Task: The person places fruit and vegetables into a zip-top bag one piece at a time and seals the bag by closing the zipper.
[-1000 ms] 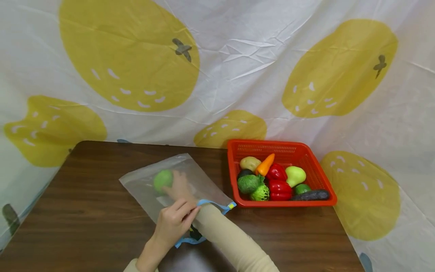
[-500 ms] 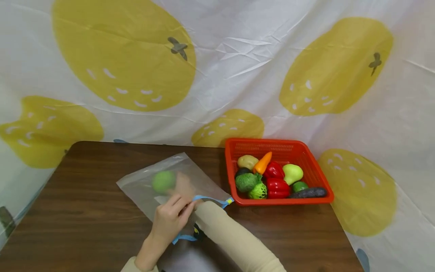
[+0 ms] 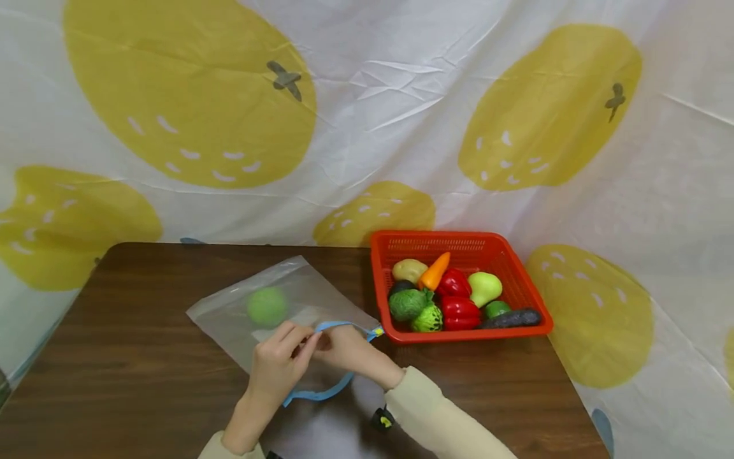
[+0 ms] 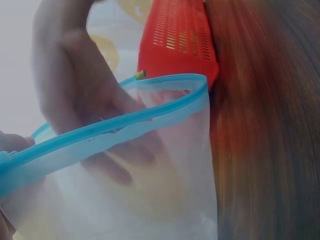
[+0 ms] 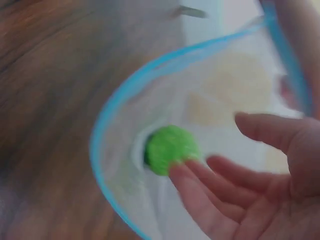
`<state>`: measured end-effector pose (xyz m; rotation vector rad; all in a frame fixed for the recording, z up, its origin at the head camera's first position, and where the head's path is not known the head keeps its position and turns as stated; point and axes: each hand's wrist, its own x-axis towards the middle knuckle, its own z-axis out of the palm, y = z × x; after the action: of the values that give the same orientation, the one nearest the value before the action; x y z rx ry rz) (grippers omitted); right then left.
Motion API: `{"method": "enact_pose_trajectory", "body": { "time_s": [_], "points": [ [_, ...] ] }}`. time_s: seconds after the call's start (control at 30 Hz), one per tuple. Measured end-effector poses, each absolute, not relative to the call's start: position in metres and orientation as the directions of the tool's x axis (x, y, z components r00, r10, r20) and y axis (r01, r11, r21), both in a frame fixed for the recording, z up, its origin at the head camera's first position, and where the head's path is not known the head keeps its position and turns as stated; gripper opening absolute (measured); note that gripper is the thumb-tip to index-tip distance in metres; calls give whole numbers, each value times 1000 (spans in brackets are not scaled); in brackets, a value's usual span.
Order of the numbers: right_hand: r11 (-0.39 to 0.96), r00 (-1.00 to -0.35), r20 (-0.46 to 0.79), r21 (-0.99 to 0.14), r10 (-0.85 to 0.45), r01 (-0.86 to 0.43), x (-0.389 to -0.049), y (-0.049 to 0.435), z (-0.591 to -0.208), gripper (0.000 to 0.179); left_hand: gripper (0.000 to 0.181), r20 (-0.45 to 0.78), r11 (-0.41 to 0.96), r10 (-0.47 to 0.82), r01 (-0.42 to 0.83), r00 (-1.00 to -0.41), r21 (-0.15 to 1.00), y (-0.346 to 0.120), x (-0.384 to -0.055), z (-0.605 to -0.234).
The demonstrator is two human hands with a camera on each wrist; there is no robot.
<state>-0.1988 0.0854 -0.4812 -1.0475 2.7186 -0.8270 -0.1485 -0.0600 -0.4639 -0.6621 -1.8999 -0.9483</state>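
Note:
A translucent zip bag point(image 3: 229, 322) with a blue zip edge lies on the table, its mouth held wide toward the person. Inside, near the far end, rests a round green ball-like thing point(image 3: 267, 306), bright green in the right wrist view point(image 5: 172, 150). My left hand point(image 3: 281, 360) pinches the bag's blue upper edge between thumb and fingers. My right hand point(image 3: 350, 347) is at the bag's mouth, its fingers just inside and apart from the green thing. In the right wrist view the right hand point(image 5: 240, 185) has loosely extended fingers and holds nothing.
A red plastic basket point(image 3: 530, 280) stands right of the bag, close to its zip corner. It holds several pieces of produce, among them red bell peppers point(image 3: 460, 313), an orange carrot-like piece point(image 3: 434, 271) and a potato point(image 3: 410, 271). A patterned cloth point(image 3: 367, 127) hangs behind the brown table point(image 3: 132, 344).
My right hand has let go of the green thing and drawn back toward the bag's mouth. The green thing stays inside the bag. My left hand keeps pinching the edge.

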Motion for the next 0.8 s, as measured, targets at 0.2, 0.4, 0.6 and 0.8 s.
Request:
{"method": "enact_pose_trajectory", "body": {
  "time_s": [0.2,0.4,0.6,0.8],
  "points": [
    [561,-736,-106,-721,-669,-406,-177,118,-426,9,37,888,600,61,728,-456,332,-60,-150,-466],
    [506,-832,-54,-815,-552,-283,-188,161,-414,9,34,892,579,41,738,-450,345,-60,-153,-468],
    [533,-938,129,-794,-322,-293,-215,196,-415,17,35,898,577,29,740,-440,344,-61,-153,-469],
    [646,-959,130,-715,-250,-266,-238,215,-424,23,34,896,576,25,739,-444,350,-61,-152,-469]
  ]
}}
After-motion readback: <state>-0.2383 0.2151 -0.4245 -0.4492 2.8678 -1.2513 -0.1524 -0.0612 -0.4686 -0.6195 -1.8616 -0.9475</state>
